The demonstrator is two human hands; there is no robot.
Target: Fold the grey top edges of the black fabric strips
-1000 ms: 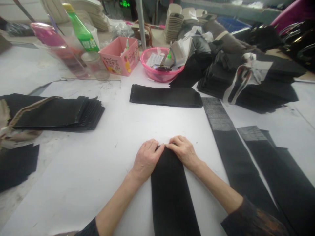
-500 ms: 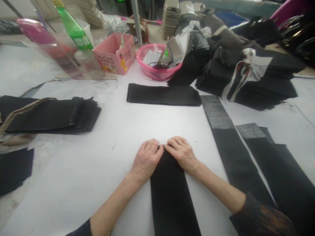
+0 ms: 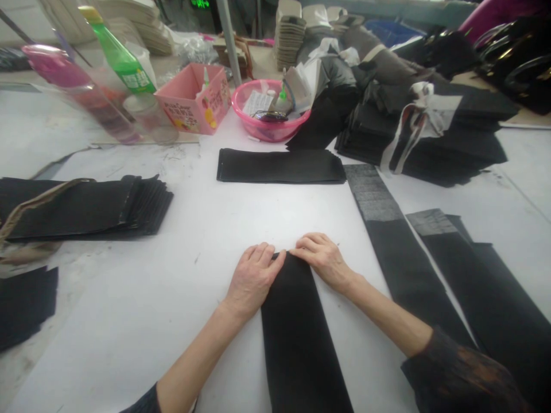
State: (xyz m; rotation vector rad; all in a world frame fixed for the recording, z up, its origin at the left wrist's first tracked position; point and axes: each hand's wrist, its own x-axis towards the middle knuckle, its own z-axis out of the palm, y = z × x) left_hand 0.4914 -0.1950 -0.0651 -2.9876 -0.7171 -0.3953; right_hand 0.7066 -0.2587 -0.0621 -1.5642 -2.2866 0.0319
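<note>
Head view: one black strip (image 3: 301,338), far end under two bare hands.
Nearest, strip running up from the lower frame edge, flat on white table (image 3: 172,327). At its far end, left hand (image 3: 253,281) on the left corner, right hand (image 3: 322,261) on the right; thumbs almost meeting, fingers bent, grip narrow; pinched or merely pressed, cannot tell, undersides hidden. Step in hand, by judgement: squaring or turning the end edge. Next move seems to call for level corners and even fingertip pressure across the width. To the right, grey-ended strips (image 3: 400,252), lying apart from the hands. Beyond, low black stack (image 3: 279,166), set crosswise. Farther, pink basin (image 3: 271,131), filled with small items; beside it, pink box (image 3: 189,112).
</note>
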